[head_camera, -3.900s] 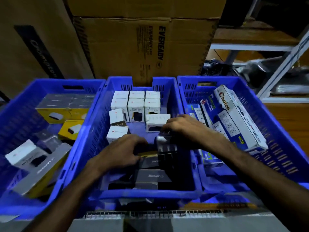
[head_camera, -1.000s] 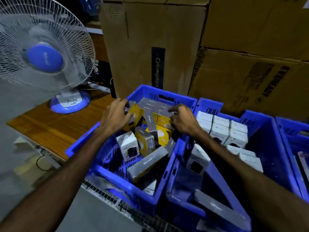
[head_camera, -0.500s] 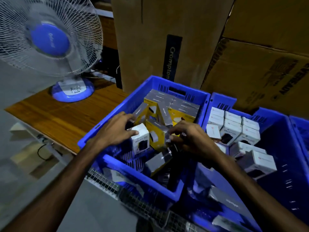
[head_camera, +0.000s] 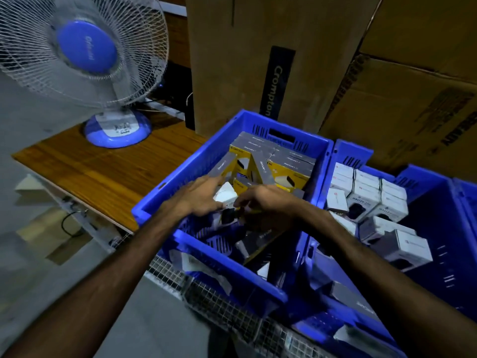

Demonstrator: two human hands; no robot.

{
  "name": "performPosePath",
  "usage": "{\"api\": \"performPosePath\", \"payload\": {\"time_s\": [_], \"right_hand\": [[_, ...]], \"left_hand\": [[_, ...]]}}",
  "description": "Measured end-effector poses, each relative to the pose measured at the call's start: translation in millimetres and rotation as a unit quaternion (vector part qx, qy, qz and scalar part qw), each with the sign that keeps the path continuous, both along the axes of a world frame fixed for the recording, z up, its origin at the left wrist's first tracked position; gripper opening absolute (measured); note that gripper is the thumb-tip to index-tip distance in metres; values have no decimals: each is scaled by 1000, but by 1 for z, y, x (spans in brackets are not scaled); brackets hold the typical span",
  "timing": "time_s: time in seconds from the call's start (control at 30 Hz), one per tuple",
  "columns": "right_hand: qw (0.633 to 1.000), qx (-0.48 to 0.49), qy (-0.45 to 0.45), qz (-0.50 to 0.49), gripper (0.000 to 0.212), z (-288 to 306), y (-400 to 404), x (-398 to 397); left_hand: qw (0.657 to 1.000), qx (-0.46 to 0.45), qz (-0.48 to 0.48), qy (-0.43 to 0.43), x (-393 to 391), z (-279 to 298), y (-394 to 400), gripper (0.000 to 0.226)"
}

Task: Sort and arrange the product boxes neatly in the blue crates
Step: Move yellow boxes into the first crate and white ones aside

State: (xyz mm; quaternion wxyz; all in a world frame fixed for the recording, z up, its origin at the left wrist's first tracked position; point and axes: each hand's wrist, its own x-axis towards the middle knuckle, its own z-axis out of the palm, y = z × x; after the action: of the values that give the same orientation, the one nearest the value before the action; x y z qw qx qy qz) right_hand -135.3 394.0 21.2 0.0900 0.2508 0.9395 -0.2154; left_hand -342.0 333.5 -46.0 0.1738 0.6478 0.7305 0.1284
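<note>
The left blue crate (head_camera: 152,202) holds yellow-and-grey boxes (head_camera: 286,164) packed in rows at its back, with loose ones leaning or lying in front. My left hand (head_camera: 198,197) holds a small white box (head_camera: 226,193) in the middle of this crate, fingers over its top. My right hand (head_camera: 268,202) meets it from the right, fingers curled on a yellow-edged box (head_camera: 249,210) that it mostly hides. The middle blue crate (head_camera: 353,153) has white boxes (head_camera: 366,192) stacked at the back and a few loose ones nearer me.
A blue-and-white table fan (head_camera: 85,55) stands on a wooden tabletop (head_camera: 103,171) to the left. Tall cardboard cartons (head_camera: 245,60) wall off the back. The crates rest on a wire-mesh shelf (head_camera: 232,313). A long grey box (head_camera: 260,241) lies in the left crate's near half.
Both hands left the middle crate for the left one. In the last half second they have drawn together over the white box, the right hand shifting left toward it.
</note>
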Motion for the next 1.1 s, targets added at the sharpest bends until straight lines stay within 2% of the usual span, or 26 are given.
{"api": "performPosePath", "payload": {"time_s": [0.1, 0.2, 0.27, 0.37, 0.5, 0.63, 0.77, 0.9, 0.97, 1.03, 1.1], "right_hand": [[998, 6, -48, 41, 38, 6, -2, -5], [991, -54, -101, 67, 46, 9, -3, 0], [985, -61, -125, 102, 52, 7, -6, 2], [979, -18, -118, 164, 54, 10, -10, -1], [979, 112, -67, 158, 46, 8, -11, -14], [976, 111, -130, 138, 66, -10, -4, -25], [991, 105, -22, 75, 68, -9, 12, -36], [978, 204, 39, 24, 69, -15, 19, -42], [954, 294, 63, 13, 62, -20, 12, -40], [940, 324, 104, 34, 50, -20, -3, -33], [946, 273, 129, 122, 41, -19, -22, -21]], "left_hand": [[1000, 14, 20, -11, -5, 6, -6, 71], [992, 85, 64, -64, -14, 11, -14, 66], [983, 129, 79, -101, -14, 13, -19, 60], [970, 186, 107, -116, -10, 16, -24, 65], [942, 265, 144, -147, -15, 20, -31, 59], [913, 321, 188, -167, -17, 24, -39, 62], [897, 352, 214, -163, -16, 24, -41, 62], [890, 372, 223, -139, -13, 26, -43, 62], [896, 369, 214, -121, -11, 26, -43, 64], [900, 372, 201, -110, -9, 26, -43, 65], [899, 380, 192, -100, -7, 27, -44, 64]]}}
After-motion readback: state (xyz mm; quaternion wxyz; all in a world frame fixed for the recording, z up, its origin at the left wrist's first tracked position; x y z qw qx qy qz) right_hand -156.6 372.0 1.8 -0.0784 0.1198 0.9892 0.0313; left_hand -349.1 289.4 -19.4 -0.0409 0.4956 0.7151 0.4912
